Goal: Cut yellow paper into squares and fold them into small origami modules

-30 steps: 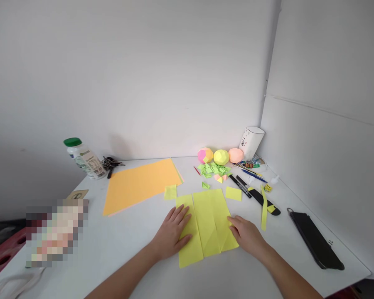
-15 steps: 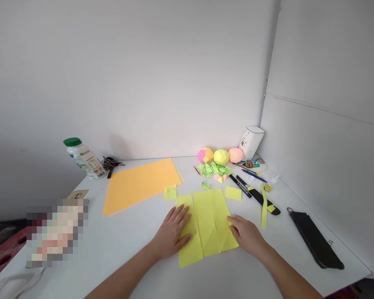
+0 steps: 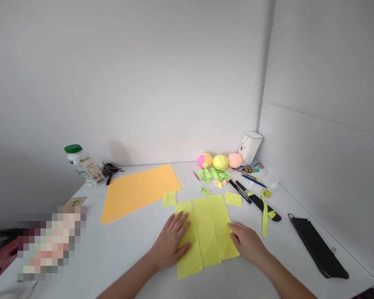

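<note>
Three yellow paper strips [image 3: 205, 220] lie side by side on the white table in front of me, with creases across their lower parts. My left hand [image 3: 171, 241] rests flat on the left strip, fingers spread. At the outer edge of the right strip [image 3: 224, 236], my right hand [image 3: 247, 241] has its fingers curled, the fingertips on the paper edge. A small yellow rectangle [image 3: 233, 199] and a yellow square [image 3: 169, 198] lie beyond the strips. Folded green paper pieces [image 3: 213, 174] are heaped farther back.
Orange sheets [image 3: 140, 191] lie at left, near a green-capped bottle [image 3: 85, 166] and keys [image 3: 110, 169]. Three paper balls [image 3: 220, 162] sit by the wall. On the right are a black marker [image 3: 240, 192], a utility knife [image 3: 264, 207], a narrow yellow strip [image 3: 264, 216] and a black case [image 3: 318, 245].
The whole scene has shifted slightly down in view. The line between the middle and right strips shows more clearly toward the top. Both hands keep nearly the same place on the paper.
</note>
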Demonstrator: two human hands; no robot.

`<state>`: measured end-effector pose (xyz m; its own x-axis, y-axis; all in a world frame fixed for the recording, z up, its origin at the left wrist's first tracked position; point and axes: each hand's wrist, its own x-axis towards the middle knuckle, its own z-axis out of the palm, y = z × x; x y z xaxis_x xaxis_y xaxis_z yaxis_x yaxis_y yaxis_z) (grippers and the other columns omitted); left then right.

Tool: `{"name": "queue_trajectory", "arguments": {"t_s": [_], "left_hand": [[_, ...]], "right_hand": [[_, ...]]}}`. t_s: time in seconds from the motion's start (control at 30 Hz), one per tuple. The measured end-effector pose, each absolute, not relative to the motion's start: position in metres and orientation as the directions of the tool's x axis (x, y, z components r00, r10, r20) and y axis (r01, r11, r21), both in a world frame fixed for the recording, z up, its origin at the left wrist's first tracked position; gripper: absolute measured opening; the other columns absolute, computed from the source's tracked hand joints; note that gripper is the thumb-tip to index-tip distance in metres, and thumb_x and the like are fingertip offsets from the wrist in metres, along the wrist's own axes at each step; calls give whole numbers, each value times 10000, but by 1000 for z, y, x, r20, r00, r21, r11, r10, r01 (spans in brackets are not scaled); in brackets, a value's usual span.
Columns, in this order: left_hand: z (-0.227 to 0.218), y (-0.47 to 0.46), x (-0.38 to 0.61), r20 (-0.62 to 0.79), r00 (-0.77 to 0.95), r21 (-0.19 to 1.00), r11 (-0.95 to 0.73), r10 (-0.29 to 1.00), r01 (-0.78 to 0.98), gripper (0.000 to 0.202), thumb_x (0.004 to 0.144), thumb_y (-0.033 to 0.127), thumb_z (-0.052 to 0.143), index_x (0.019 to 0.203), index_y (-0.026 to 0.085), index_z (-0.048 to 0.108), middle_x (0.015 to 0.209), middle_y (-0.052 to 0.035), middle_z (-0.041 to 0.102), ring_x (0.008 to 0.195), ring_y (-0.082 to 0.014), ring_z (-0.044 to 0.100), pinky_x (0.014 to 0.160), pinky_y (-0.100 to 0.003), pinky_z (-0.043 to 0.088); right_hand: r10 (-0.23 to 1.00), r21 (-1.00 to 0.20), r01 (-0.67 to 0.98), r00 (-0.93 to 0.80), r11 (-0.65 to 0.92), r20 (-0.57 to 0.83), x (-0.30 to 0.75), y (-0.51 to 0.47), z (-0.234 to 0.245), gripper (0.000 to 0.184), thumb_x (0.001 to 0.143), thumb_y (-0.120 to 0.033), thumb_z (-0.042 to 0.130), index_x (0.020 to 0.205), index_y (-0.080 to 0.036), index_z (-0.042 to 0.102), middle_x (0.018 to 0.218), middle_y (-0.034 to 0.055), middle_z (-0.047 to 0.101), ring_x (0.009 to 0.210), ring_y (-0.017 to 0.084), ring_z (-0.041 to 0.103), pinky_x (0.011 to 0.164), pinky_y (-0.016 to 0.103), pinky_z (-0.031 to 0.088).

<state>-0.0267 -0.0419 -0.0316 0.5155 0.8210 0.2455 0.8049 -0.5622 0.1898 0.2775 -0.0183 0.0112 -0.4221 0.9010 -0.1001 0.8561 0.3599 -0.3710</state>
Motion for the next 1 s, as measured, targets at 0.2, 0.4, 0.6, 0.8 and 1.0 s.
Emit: {"name": "queue_trajectory", "arguments": {"t_s": [0.2,0.4,0.6,0.8,1.0], "left_hand": [[-15,-44,-9,370,561,190,-651,741,735,641,908,250,361,1472,229,59,1531,-63,190,1407,-295,85,1111,-564,157],[-18,-45,4,129,714,181,-725,688,665,629,925,459,335,1471,257,95,1531,-39,180,1399,-306,118,1108,-521,177],[-9,-49,7,102,668,183,-674,737,716,578,934,486,296,1450,232,234,1499,-59,283,1370,-314,227,1098,-497,205],[0,-38,51,91,763,209,-762,639,613,650,907,568,268,1465,256,149,1535,-45,168,1396,-348,80,1105,-551,98],[-11,-36,54,22,751,243,-733,660,636,670,900,600,210,1466,275,60,1542,-42,114,1400,-342,44,1098,-568,53]], "right_hand": [[891,-354,843,-451,405,-56,271,-20,11,379,890,-174,339,1162,-164,604,859,76,634,731,188,606,624,277,446],[872,-382,803,-489,457,14,275,-16,10,268,865,-213,449,1039,-202,652,807,39,590,648,156,583,592,262,464],[840,-33,856,-499,517,214,284,35,12,425,813,-52,423,1215,-91,553,1313,198,463,1250,304,397,999,436,367],[838,56,836,-544,546,-45,281,73,19,332,808,-13,446,1068,-106,631,1110,171,632,1085,246,570,902,337,450],[847,18,846,-532,532,-24,290,65,21,237,781,-16,511,914,-121,676,974,162,680,1010,248,610,855,313,458]]}}
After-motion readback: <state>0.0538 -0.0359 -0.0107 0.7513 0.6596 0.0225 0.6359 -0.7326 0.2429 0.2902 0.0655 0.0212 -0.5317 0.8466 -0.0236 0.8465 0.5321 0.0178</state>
